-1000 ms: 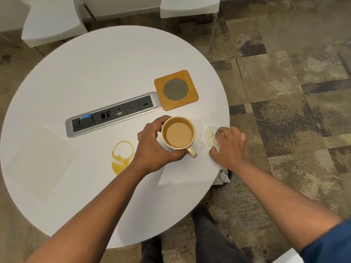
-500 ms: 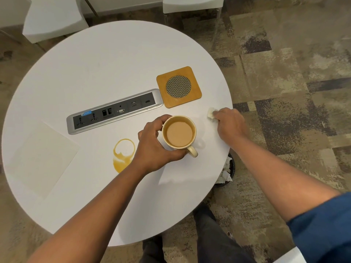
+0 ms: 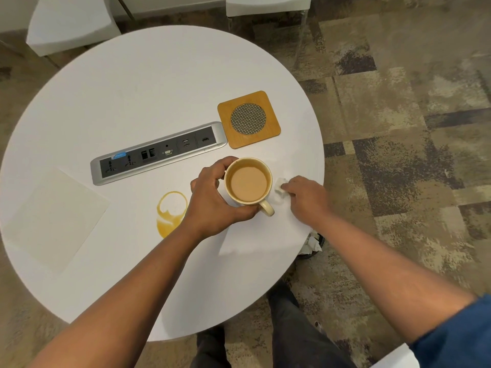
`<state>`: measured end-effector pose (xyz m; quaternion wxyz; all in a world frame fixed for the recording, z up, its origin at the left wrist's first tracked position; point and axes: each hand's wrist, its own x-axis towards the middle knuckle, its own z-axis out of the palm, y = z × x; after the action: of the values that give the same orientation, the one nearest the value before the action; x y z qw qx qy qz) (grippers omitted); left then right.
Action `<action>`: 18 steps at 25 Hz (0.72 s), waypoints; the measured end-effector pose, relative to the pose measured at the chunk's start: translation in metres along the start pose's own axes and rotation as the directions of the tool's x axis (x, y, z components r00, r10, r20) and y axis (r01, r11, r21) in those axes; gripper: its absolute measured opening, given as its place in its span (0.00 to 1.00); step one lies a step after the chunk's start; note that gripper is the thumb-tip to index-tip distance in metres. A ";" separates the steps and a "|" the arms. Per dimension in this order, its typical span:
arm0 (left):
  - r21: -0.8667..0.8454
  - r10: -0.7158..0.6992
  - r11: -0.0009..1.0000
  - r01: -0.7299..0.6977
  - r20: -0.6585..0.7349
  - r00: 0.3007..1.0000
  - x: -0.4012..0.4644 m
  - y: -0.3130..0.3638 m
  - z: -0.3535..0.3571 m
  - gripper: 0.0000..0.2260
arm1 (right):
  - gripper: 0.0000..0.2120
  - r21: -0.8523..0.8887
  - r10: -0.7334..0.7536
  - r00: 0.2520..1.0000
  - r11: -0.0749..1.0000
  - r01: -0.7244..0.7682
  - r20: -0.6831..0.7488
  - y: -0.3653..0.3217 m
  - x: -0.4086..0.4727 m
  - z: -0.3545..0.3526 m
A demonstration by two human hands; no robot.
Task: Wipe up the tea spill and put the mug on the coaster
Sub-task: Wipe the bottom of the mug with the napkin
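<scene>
Right now the left hand [image 3: 212, 200] grips the full mug [image 3: 248, 183] on the tabletop [image 3: 159, 83], short of the coaster [image 3: 249, 119]. Beside it, the right hand [image 3: 305, 197] presses a wadded tissue [image 3: 280, 185] down. Left, the tea ring [image 3: 170, 212] looks unwiped.

Left hand [image 3: 212, 200] curls in a grip; right hand [image 3: 305, 197] presses down, fingers bent.
</scene>
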<state>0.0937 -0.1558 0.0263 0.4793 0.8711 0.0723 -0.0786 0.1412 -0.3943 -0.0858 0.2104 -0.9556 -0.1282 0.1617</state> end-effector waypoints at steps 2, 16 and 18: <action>0.001 0.011 1.000 -0.011 -0.001 1.000 -0.001 -0.001 0.000 0.38 | 0.19 0.039 -0.015 0.995 0.999 0.012 0.094 -0.001 0.005 0.000; 0.006 -0.007 1.000 0.007 -0.002 1.000 0.000 -0.016 -0.005 0.37 | 0.20 0.130 0.038 0.999 0.991 -0.038 0.003 -0.029 0.070 -0.015; 0.002 -0.005 1.000 0.005 -0.008 1.000 0.001 -0.014 -0.005 0.37 | 0.22 0.076 -0.059 0.997 0.996 0.055 0.055 -0.028 0.064 -0.009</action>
<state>0.0922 -0.1437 0.0172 0.4780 0.8717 0.0764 -0.0764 0.1986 -0.3532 -0.0821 0.2465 -0.9380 -0.1555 0.1877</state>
